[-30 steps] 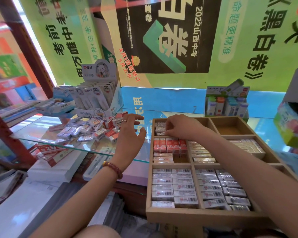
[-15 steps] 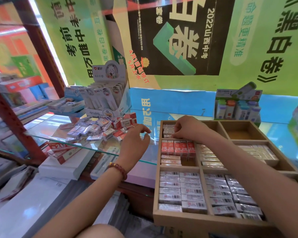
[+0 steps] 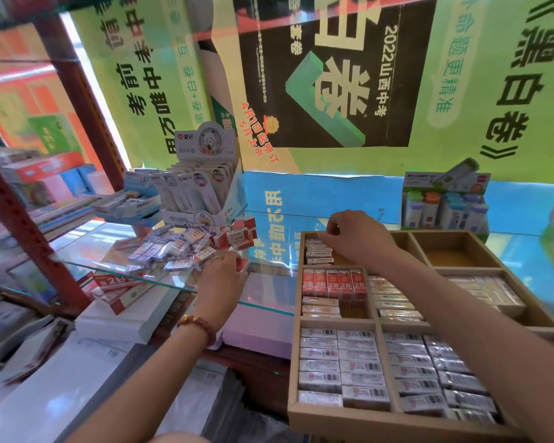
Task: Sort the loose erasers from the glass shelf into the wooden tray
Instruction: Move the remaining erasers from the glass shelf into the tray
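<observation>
Within the last second the left hand (image 3: 223,279) has dropped from hovering spread-fingered above the glass shelf (image 3: 87,247) to the near edge of the loose erasers (image 3: 186,247), and its fingers now curl round a red eraser (image 3: 243,265); that looks like the next piece picked, so another transfer seems ready. The right hand (image 3: 359,239) has stayed at the back-left compartment of the wooden tray (image 3: 339,417), fingers bent over the stack (image 3: 319,254) there, though whether it pinches one cannot be told. The pile lies just beyond the left hand, well left of the tray
</observation>
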